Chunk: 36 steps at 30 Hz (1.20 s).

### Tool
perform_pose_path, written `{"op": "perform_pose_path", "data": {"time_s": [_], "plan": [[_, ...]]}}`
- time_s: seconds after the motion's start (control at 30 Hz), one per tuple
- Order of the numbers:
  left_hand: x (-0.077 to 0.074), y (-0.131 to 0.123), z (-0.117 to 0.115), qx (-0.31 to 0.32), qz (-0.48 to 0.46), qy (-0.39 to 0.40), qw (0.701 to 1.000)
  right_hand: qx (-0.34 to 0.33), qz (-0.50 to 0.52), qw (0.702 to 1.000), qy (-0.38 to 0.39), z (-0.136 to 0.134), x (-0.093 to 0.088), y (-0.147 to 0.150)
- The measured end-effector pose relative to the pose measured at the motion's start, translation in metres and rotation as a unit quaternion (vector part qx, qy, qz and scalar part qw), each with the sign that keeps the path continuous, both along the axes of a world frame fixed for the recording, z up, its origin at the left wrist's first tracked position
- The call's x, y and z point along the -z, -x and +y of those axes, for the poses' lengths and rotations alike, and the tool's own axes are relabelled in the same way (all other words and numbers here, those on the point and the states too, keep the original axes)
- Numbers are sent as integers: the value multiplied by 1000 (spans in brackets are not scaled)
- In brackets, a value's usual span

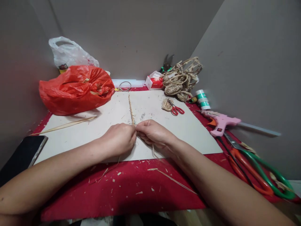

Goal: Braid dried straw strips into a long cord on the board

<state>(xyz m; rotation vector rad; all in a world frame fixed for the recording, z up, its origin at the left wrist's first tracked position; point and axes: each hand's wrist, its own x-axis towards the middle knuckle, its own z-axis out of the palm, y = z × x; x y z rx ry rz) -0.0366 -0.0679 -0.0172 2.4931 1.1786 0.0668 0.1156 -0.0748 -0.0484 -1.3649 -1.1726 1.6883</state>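
Observation:
A thin twisted straw cord (131, 108) runs down the middle of the white board (113, 116) to my hands. My left hand (119, 138) is closed at the cord's near end, its fingertips pinched on it. Touching it at the fingertips, my right hand (152, 133) is closed in a pinch on the same end. Loose straw strands (153, 151) hang below both hands. The exact grip point is hidden by the fingers.
At the back left sits a red plastic bag (75, 91). Coiled braids (181, 80) lie back right, with small red scissors (176, 110) nearer. A pink glue gun (222, 122) and large shears (261, 171) are at right. A phone (23, 155) lies left.

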Motion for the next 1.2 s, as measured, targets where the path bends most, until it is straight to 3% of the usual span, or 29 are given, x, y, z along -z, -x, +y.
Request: {"op": "perform_pose_path", "data": {"time_s": [0.13,0.2,0.27,0.4,0.5,0.57,0.63,0.73,0.8,0.87,1.0,1.1,1.2], "plan": [[15,-6,-15,25,73,-63,995,-8,44,999,9,-1,3,1],[16,-7,-23,41,81,-63,994,-15,46,999,19,-1,2,0],[7,-7,-29,67,86,-37,993,-22,48,998,28,0,1,-2],[-25,2,-27,109,63,50,991,-37,67,996,42,2,-6,-11],[-36,9,-5,2,-46,8,999,-53,86,994,51,3,-11,-16],[-30,9,12,-63,-132,3,989,-67,96,992,53,5,-12,-18],[-16,6,24,-74,-202,143,966,-77,98,991,47,5,-11,-19],[5,-1,27,-93,-274,404,868,-87,78,993,29,6,-9,-19],[12,-4,25,-119,-305,463,824,-93,57,994,19,6,-8,-20],[13,-4,24,-125,-317,459,821,-99,32,995,5,6,-9,-21],[12,-2,28,-128,-305,415,847,-128,-92,985,-73,5,-11,-22],[13,-2,30,-133,-290,396,861,-137,-209,956,-152,3,-13,-19],[16,-2,29,-128,-285,420,852,-130,-300,924,-196,-2,-14,-14]]}}
